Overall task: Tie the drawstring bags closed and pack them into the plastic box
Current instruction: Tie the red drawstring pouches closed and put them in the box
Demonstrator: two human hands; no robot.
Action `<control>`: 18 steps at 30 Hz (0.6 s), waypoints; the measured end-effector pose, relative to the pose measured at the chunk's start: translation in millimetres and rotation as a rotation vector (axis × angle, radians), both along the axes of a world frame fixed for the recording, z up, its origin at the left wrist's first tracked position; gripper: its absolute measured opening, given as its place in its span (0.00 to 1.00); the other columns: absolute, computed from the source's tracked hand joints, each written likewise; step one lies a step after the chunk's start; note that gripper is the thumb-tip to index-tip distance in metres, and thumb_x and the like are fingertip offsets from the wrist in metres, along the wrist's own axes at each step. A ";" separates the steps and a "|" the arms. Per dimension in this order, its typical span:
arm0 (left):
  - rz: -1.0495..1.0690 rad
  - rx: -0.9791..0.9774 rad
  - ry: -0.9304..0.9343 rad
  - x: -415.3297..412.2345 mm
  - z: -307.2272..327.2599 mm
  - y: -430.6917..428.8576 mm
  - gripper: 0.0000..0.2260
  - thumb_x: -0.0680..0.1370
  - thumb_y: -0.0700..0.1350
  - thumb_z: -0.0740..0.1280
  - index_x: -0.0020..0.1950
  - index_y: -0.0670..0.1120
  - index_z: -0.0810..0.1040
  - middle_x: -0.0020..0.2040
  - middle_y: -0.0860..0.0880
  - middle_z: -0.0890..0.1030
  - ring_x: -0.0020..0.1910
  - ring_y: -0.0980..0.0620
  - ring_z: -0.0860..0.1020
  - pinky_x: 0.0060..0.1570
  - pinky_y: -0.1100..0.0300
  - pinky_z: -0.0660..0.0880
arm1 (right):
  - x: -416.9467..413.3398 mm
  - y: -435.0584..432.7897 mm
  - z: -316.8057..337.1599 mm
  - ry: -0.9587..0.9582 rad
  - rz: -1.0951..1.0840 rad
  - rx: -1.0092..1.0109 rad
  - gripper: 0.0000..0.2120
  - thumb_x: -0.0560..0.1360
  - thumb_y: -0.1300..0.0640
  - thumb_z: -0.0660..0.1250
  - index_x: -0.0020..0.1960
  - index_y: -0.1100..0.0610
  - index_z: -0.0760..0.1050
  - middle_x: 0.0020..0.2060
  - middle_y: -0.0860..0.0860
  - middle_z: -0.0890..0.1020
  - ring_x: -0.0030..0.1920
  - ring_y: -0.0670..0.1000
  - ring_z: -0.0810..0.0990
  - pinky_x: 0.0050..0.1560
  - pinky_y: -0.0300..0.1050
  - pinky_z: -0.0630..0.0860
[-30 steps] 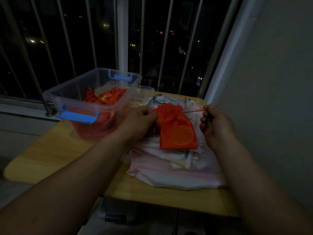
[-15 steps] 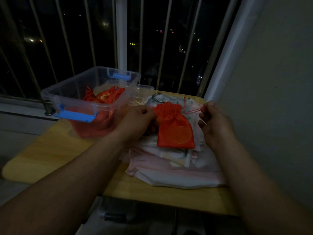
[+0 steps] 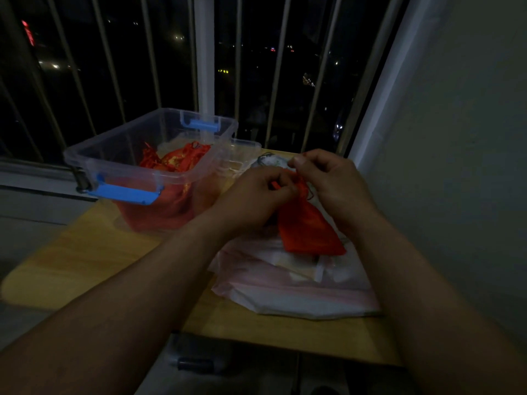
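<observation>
Several red drawstring bags (image 3: 182,156) already lie in the clear plastic box (image 3: 119,155). One red bag (image 3: 308,229) hangs over the counter (image 3: 85,252), its neck pinched by the curled fingers of the left hand (image 3: 253,195) and right hand (image 3: 333,183). Its knot looks unfinished and it is not yet packed.

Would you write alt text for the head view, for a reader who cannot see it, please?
In dim light, the left hand and right hand pinch the gathered neck of a red drawstring bag over a pile of pale cloth on a wooden table; beside them, a clear plastic box holds more red bags.
</observation>
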State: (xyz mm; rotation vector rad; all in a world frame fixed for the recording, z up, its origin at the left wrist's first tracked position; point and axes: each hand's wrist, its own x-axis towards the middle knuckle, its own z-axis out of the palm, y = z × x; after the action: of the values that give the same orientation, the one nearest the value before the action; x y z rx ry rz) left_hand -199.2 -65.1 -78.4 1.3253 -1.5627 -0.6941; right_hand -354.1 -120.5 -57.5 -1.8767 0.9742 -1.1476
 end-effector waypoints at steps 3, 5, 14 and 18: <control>-0.073 0.075 0.219 -3.2 -1.1 -3.0 0.10 0.82 0.43 0.68 0.51 0.34 0.78 0.49 0.37 0.83 0.47 0.46 0.84 0.52 0.48 0.82 | 1.6 -3.6 0.9 -0.013 0.078 0.043 0.09 0.81 0.52 0.68 0.53 0.54 0.85 0.47 0.50 0.87 0.52 0.50 0.85 0.59 0.55 0.80; -0.108 0.106 0.344 -6.7 -1.6 -4.4 0.10 0.82 0.41 0.67 0.52 0.33 0.77 0.53 0.35 0.83 0.51 0.43 0.84 0.57 0.47 0.81 | 1.0 -6.8 -1.3 -0.031 0.101 0.073 0.09 0.81 0.53 0.68 0.53 0.55 0.85 0.43 0.49 0.87 0.47 0.48 0.85 0.55 0.53 0.81; -0.065 0.213 0.567 -7.1 -5.8 -13.2 0.08 0.79 0.37 0.67 0.40 0.45 0.75 0.36 0.45 0.78 0.37 0.46 0.78 0.43 0.51 0.78 | -3.4 -19.8 -13.3 -0.146 -0.043 0.306 0.11 0.82 0.51 0.63 0.54 0.55 0.82 0.44 0.52 0.87 0.46 0.54 0.85 0.46 0.47 0.80; -0.037 0.210 0.593 -4.6 -6.1 -12.4 0.01 0.80 0.39 0.65 0.49 0.43 0.76 0.36 0.42 0.75 0.37 0.46 0.74 0.44 0.49 0.74 | -17.4 -14.5 -16.5 0.043 0.057 0.372 0.08 0.79 0.55 0.68 0.54 0.57 0.83 0.47 0.54 0.88 0.50 0.54 0.86 0.53 0.48 0.81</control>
State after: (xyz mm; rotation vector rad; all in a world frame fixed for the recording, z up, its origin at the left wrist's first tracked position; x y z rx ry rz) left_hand -203.8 -77.6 -84.4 1.0984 -1.0552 -1.1761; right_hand -371.5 -135.0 -74.0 -1.6229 1.0689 -0.8285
